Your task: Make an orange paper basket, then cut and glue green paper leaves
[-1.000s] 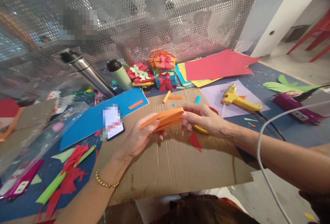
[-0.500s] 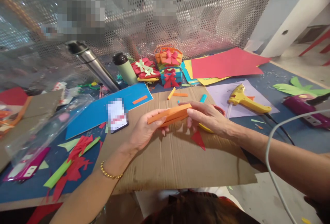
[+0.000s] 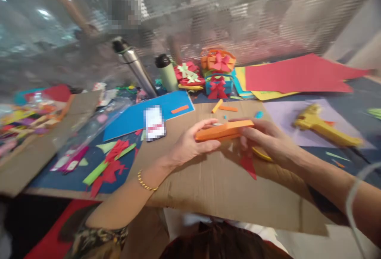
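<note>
Above the cardboard sheet (image 3: 190, 187) I hold a long orange folded paper piece (image 3: 223, 130) with both hands. My left hand (image 3: 192, 142) closes on its left end, thumb along the near side and fingers behind. At the other end, my right hand (image 3: 268, 138) pinches it, its fingers partly blurred. Under the right hand lie a red paper scrap (image 3: 248, 167) and a yellow curved handle (image 3: 262, 155), partly hidden. Just beyond the hands are a yellow-orange strip (image 3: 217, 106), an orange strip (image 3: 228, 108) and a small blue piece (image 3: 258, 114).
A yellow glue gun (image 3: 324, 126) lies on lilac paper at right, a pale cable (image 3: 353, 199) near my right forearm. A phone (image 3: 154, 124), blue board (image 3: 127, 120) and scraps (image 3: 114, 163) are at left. Bottles (image 3: 167, 74), small paper baskets (image 3: 218, 84) and red sheets (image 3: 291, 74) stand behind.
The view has swung left, so the scene sits further right. My left thumb has shifted lower on the orange piece, and its fingers now show behind it. Both hands still hold it.
</note>
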### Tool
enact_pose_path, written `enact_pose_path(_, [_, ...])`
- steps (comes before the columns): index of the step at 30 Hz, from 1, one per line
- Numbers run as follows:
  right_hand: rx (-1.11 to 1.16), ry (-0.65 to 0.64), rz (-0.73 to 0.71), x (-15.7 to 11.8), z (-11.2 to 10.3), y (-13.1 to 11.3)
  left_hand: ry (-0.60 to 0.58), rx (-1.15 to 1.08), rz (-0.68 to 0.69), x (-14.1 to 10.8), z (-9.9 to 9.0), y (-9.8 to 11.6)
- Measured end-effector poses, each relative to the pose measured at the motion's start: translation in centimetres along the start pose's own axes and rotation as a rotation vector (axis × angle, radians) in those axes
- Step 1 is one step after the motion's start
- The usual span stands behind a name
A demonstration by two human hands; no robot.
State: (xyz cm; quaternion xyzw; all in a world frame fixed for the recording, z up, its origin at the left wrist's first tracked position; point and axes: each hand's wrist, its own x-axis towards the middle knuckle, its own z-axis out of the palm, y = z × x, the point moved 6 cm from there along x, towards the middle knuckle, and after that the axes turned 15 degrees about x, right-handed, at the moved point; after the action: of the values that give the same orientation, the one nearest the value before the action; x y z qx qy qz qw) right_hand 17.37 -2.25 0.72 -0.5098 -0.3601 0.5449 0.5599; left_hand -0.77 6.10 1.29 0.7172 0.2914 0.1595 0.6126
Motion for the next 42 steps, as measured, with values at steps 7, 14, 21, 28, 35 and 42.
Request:
enact_pose_path(7, [0.036, 0.067, 0.026, 0.3, -1.7, 1.0, 0.052, 0.035, 0.080, 0.4, 0.1, 0.2])
enact_pose_path(14, [0.091, 0.135, 0.036, -0.6, -0.9, 0.8, 0.128, 0.027, 0.074, 0.3, 0.1, 0.1])
enact_pose_path(21, [0.047, 0.072, 0.018, 0.4, -0.5, 0.9, 0.182, 0.109, 0.103, 0.3, -0.5, -0.1])
enact_pose_path(28, [0.117, 0.094, 0.058, 0.5, -0.2, 0.0, 0.106, -0.027, 0.100, 0.6, -0.8, -0.8])
enact_pose_path(35, [0.247, 0.027, 0.084, 0.9, -0.1, 0.3, 0.179, 0.098, 0.210, 0.2, -1.4, 0.5])
enact_pose_path(42, [0.211, 0.026, 0.093, 0.5, 0.4, 0.3, 0.168, 0.084, 0.114, -0.1, -0.8, 0.4])
